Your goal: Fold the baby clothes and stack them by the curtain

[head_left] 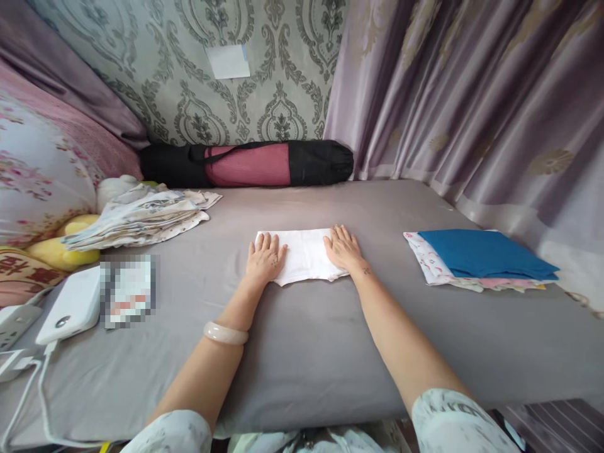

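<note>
A folded white cloth (304, 255), perhaps a garment, lies flat on the grey bed sheet (311, 352) in front of me. My left hand (265, 258) rests flat on its left end, fingers stretched out. On the right end lies my right hand (343, 248), also flat with the fingers spread. Neither hand grips anything. A pale bangle (225, 333) circles my left wrist. Parts of the cloth's two ends are hidden beneath my palms.
To the right is a folded stack with a blue cloth (486, 251) on top. Several thin cloths (146, 214) are piled at the left. A white power bank (73, 302) with cables sits near a power strip (16, 324). A black and pink rolled bag (248, 165) lies along the wall.
</note>
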A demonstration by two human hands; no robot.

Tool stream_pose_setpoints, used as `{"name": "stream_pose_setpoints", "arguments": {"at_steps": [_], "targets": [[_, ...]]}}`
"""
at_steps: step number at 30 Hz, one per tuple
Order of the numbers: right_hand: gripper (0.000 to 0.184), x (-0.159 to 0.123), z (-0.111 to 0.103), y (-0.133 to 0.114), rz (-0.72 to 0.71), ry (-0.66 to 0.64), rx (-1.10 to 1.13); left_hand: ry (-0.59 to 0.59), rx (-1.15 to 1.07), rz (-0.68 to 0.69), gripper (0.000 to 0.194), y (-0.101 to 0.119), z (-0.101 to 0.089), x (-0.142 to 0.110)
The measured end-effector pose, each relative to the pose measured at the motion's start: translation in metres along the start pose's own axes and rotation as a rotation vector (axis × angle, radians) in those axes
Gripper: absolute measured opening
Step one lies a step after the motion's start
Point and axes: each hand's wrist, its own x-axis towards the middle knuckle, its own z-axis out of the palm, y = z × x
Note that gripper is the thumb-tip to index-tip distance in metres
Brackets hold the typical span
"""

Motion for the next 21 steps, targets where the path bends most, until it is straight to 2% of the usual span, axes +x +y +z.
{"name": "stream_pose_setpoints", "arguments": {"at_steps": [6, 9, 12, 14, 17, 19, 21], "targets": [[0.063, -0.001, -0.003, -0.002, 0.023, -0.023, 0.025, -0.047, -0.030, -0.020, 0.063, 0.001, 0.000, 0.001], [0.058, -0.001, -0.017, 0.005, 0.022, -0.088, 0.139, -0.071, -0.079, -0.014, 0.060, -0.003, -0.002, 0.006], [0.050, 0.000, -0.036, 0.021, 0.106, -0.055, 0.248, -0.097, -0.217, -0.018, 0.055, -0.014, -0.013, 0.013], [0.044, -0.002, -0.046, 0.034, 0.184, -0.021, 0.255, -0.051, -0.297, -0.102, 0.052, -0.024, -0.023, 0.018], [0.038, -0.006, -0.053, 0.049, 0.275, -0.022, 0.220, 0.043, -0.260, -0.327, 0.047, -0.040, -0.037, 0.020], [0.033, -0.009, -0.054, 0.054, 0.314, -0.024, 0.202, 0.028, -0.219, -0.417, 0.043, -0.047, -0.042, 0.020], [0.030, -0.011, -0.052, 0.054, 0.332, -0.034, 0.194, -0.035, -0.218, -0.459, 0.039, -0.051, -0.044, 0.019]]}}
